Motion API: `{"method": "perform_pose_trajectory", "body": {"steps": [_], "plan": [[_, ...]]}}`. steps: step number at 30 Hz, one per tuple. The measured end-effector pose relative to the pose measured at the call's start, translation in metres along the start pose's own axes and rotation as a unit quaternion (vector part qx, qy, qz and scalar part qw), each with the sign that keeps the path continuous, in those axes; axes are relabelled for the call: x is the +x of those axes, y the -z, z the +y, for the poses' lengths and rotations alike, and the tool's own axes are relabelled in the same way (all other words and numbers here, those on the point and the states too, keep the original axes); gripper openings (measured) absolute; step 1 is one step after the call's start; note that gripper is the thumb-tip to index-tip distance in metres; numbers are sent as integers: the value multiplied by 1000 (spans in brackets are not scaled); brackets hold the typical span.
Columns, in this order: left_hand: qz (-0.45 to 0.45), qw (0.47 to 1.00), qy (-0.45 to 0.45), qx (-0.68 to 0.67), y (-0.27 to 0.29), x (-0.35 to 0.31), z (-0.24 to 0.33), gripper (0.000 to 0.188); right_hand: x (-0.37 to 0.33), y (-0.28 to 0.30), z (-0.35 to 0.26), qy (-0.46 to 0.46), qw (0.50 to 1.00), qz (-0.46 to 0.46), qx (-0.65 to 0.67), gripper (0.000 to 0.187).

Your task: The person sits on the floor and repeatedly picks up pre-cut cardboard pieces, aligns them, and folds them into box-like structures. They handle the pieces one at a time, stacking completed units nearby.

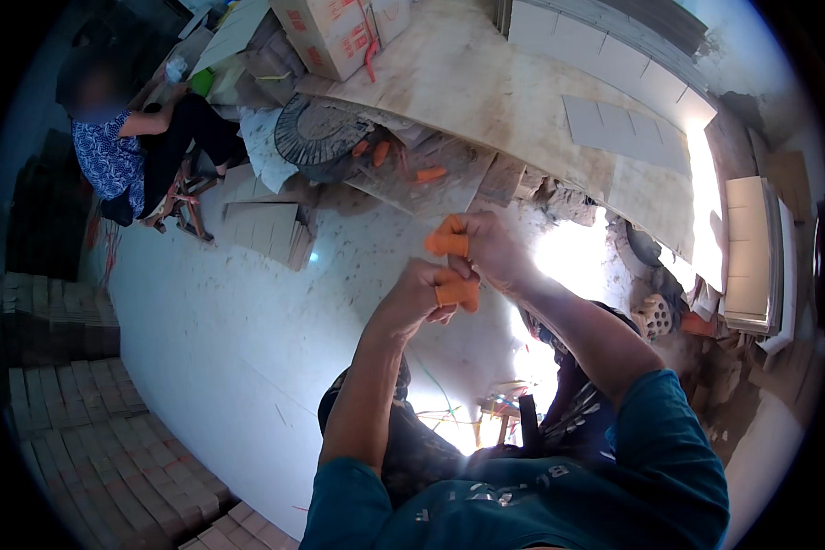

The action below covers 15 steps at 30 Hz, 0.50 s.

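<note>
In front of my body, my left hand (419,291) and my right hand (493,246) meet, the right one a little higher and farther off. Both are closed, with the fingers curled. Orange finger cots (456,291) cover fingers of my left hand, and more orange finger cots (447,237) cover fingers of my right. The fingertips touch or nearly touch between the hands. Whatever is pinched there is too small to make out. Beyond my hands, several loose orange finger cots (430,173) lie on a low board (440,194) under the table edge.
A long wooden table (467,82) runs across the far side, bearing a carton (325,41) and grey cardboard sheets (625,133). Another person (110,151) sits at the far left. Stacked cardboard pieces (82,440) line the left. More sheets (750,252) stand at the right.
</note>
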State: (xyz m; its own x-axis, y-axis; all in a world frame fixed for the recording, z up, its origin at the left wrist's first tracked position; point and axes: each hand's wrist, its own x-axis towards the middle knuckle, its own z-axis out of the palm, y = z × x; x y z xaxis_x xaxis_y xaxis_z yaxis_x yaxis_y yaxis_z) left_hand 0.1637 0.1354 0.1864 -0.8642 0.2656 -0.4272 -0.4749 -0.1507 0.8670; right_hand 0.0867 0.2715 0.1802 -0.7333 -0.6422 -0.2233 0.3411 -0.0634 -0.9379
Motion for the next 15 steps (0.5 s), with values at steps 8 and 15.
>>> {"method": "perform_pose_trajectory", "body": {"steps": [8, 15], "plan": [[-12, 957, -236, -168, -3, -5, -2, 35, 3, 8, 3, -9, 994, -46, 103, 22], [169, 927, -205, -264, 10, 4, -8, 35, 1, -1, -3, -25, 968, -151, 198, 22]]}}
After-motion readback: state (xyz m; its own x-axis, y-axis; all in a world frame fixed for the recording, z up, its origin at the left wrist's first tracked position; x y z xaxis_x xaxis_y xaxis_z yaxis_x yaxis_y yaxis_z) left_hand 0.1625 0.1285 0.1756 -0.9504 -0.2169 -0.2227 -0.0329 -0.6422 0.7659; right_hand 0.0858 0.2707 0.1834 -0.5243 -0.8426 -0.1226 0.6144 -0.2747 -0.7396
